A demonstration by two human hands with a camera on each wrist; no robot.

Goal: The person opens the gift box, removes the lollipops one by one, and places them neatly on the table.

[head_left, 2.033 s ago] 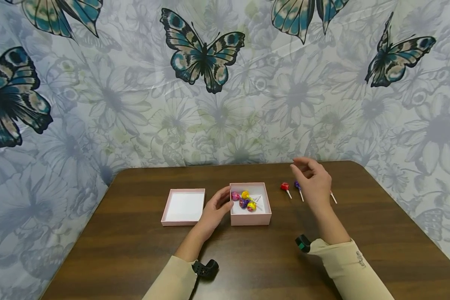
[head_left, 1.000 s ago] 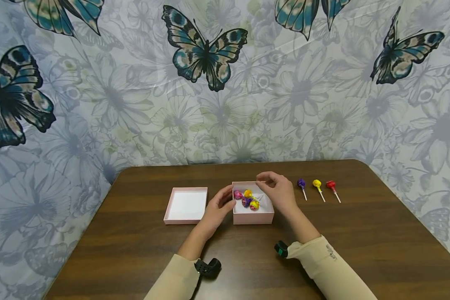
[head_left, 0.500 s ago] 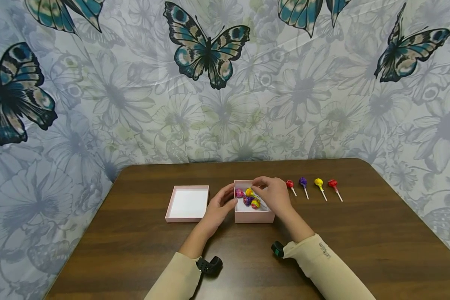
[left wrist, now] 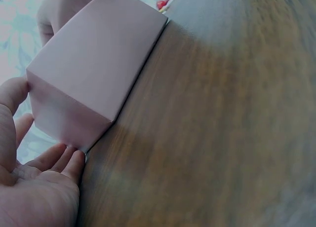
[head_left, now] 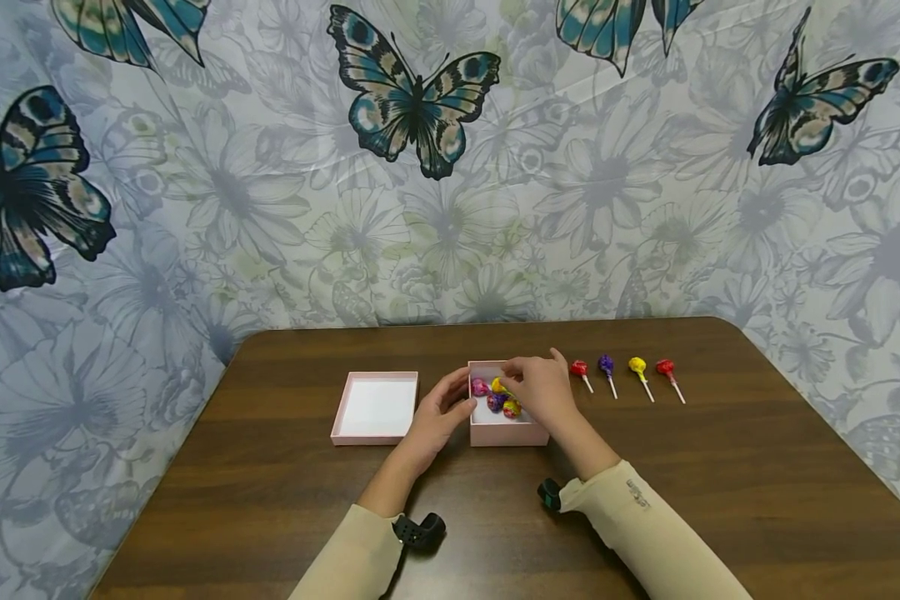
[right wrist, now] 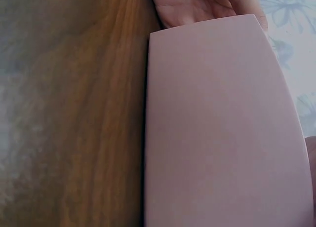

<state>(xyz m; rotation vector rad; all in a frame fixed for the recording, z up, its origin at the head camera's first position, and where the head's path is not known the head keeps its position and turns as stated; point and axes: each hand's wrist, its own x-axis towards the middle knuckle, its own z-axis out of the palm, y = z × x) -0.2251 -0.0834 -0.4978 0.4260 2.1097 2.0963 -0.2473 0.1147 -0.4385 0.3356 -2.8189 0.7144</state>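
A small pink box [head_left: 506, 435] with a white inside stands on the table. Several wrapped lollipops lie in it, among them a pink lollipop [head_left: 479, 387] and a yellow lollipop [head_left: 498, 385]. At the box's left wall is my left hand [head_left: 433, 417]; in the left wrist view its thumb and fingertips touch the box with the palm apart. My right hand [head_left: 544, 388] reaches over the right side, fingertips down inside beside the yellow lollipop. Whether those fingertips pinch a lollipop cannot be seen; the box wall [right wrist: 222, 123] hides them in the right wrist view.
Right of the box, a row holds a red lollipop [head_left: 579, 368], a purple lollipop [head_left: 607, 365], a yellow lollipop [head_left: 637, 366] and another red lollipop [head_left: 666, 367]. The white-lined lid [head_left: 375, 440] lies left of the box. A butterfly-print cloth [head_left: 450, 250] hangs behind the table.
My right hand has come left from above the lollipop row into the box, and its fingertips have dipped lower beside the yellow lollipop. My left hand has stayed at the box's left wall.
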